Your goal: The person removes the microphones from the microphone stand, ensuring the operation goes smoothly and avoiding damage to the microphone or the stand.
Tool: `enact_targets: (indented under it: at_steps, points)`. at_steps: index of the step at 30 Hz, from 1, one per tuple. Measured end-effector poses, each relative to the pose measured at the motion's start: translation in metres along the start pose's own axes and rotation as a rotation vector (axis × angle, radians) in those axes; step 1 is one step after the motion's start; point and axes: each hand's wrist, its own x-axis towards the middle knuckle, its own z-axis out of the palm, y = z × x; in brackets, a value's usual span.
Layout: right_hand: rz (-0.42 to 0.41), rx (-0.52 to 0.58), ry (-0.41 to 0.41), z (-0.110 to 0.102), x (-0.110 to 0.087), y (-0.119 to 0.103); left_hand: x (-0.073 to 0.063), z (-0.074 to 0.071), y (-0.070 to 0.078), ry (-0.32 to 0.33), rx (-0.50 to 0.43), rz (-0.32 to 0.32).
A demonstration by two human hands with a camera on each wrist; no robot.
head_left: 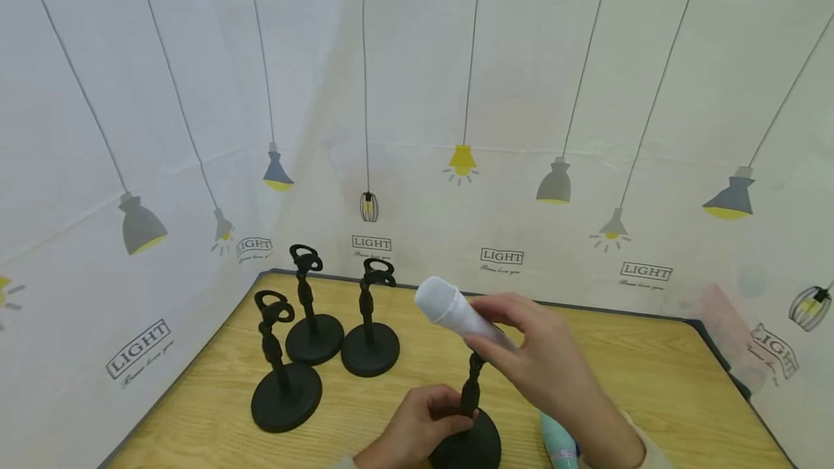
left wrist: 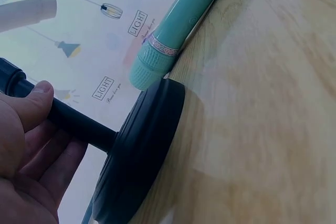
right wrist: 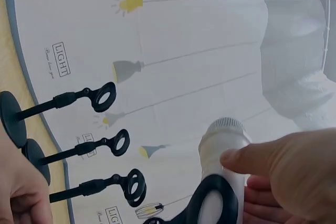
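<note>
My right hand (head_left: pixel 546 357) holds a white microphone (head_left: pixel 449 307) by its body, tilted with its head up to the left. Below it, a black desktop microphone stand (head_left: pixel 470 441) stands on the table, its pole (left wrist: pixel 84 127) gripped between my left thumb and fingers. In the head view my left hand (head_left: pixel 417 427) is low, just above the round base. The stand's clip ring (right wrist: pixel 235 200) overlaps the microphone's body in the right wrist view; whether the body sits inside it I cannot tell. A teal microphone (left wrist: pixel 176 30) lies beside the base, near my right forearm.
Three more black microphone stands (head_left: pixel 287 396) with bare clips are grouped at the left of the wooden table (head_left: pixel 625 375). A pale backdrop (head_left: pixel 417 93) printed with hanging lamps encloses the back and sides. Something blue shows beside the teal microphone, mostly hidden.
</note>
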Motion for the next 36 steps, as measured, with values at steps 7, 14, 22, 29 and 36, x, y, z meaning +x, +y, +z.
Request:
enact_targets:
  at_steps: [7, 14, 22, 29, 36]
  points:
    - [0.026, -0.072, -0.010, 0.008, 0.006, -0.013, 0.000, 0.001, 0.000, 0.008, 0.013, -0.002]
    - [0.073, -0.094, -0.043, 0.011, 0.010, -0.018, 0.002, 0.002, -0.001, 0.036, 0.033, -0.006]
    - [0.062, -0.076, -0.045, 0.012, 0.011, -0.021, 0.008, 0.001, 0.003, 0.015, 0.060, 0.001]
    - [0.083, -0.069, -0.062, 0.011, 0.012, -0.023, 0.009, 0.002, 0.007, 0.022, 0.069, -0.016]
    - [0.091, -0.074, -0.063, 0.013, 0.014, -0.025, 0.010, 0.003, 0.010, 0.042, 0.104, -0.050]
